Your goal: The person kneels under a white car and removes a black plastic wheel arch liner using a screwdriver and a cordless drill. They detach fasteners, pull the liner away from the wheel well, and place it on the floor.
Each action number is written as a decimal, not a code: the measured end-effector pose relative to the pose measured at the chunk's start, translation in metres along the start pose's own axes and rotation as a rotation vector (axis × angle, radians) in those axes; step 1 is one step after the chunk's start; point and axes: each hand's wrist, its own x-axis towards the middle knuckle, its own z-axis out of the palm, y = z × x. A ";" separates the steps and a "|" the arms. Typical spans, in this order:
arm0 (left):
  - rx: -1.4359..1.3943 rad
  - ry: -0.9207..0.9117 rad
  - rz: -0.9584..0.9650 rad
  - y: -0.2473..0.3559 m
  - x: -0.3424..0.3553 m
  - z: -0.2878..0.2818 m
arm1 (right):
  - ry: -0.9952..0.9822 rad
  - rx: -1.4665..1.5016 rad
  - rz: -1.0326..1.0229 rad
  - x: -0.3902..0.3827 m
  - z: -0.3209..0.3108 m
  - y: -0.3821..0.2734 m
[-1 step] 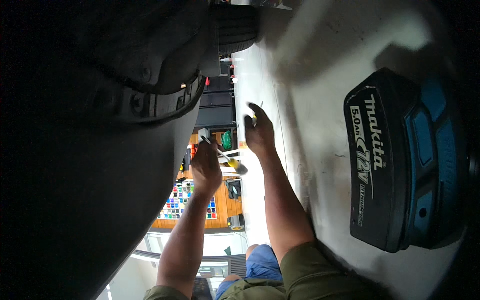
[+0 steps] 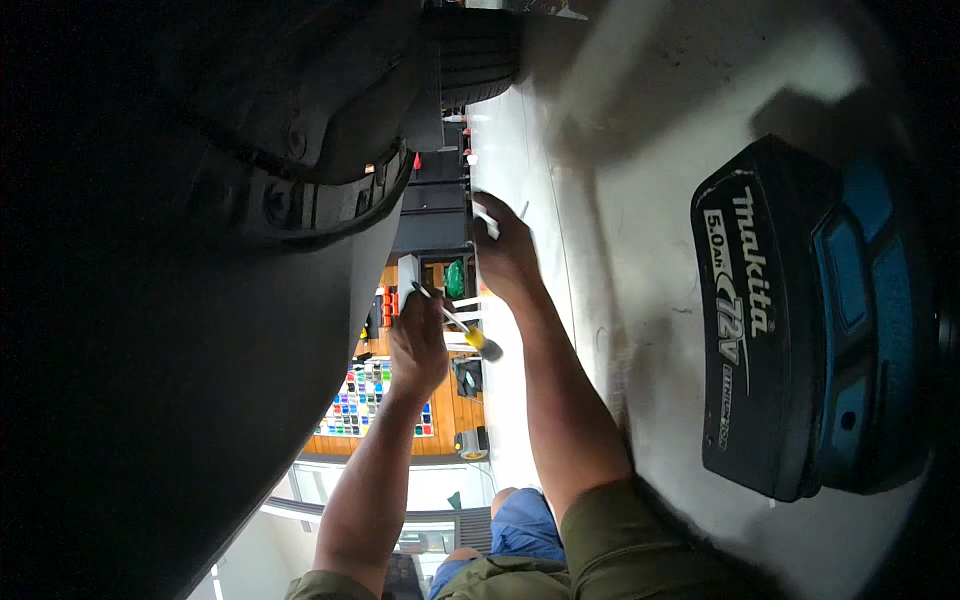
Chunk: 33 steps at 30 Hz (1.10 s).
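My left hand [image 2: 418, 345] is closed around a screwdriver [image 2: 478, 343] with a yellow and dark handle. Its thin metal shaft runs up and left past my fingers, while the handle sticks out on the right. Higher up and to the right is my right hand [image 2: 508, 252], its fingers bent and spread, with pale gaps showing between them. A thin shaft [image 2: 525, 209] shows beside that hand; whether the hand touches it I cannot tell. Left of both hands looms a large dark vehicle body panel [image 2: 270, 350] with a curved trim edge [image 2: 350, 215] above.
At the right, very close, sits a black and blue power tool battery pack [image 2: 775, 330]. A tyre [image 2: 480, 60] stands at the top. Beyond my hands are dark cabinets [image 2: 430, 215], a wooden panel [image 2: 455, 410] and a rack of small coloured items [image 2: 370, 400]. Pale floor [image 2: 585, 330] stretches alongside.
My right hand has moved a little left and up, and its fingers look more spread. My left hand and the screwdriver have shifted slightly right and down.
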 end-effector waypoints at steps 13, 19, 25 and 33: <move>-0.022 -0.146 -0.312 -0.025 -0.105 0.014 | -0.226 0.160 -0.238 -0.007 0.060 -0.075; -0.157 -0.228 -0.394 -0.044 -0.118 0.033 | -0.315 0.268 -0.215 0.030 0.040 -0.035; -0.266 -0.211 -0.374 -0.016 -0.117 0.033 | -0.216 0.125 -0.280 0.058 0.057 -0.040; -0.215 -0.301 -0.328 -0.010 -0.119 0.042 | -0.450 0.031 -0.462 0.099 0.058 -0.045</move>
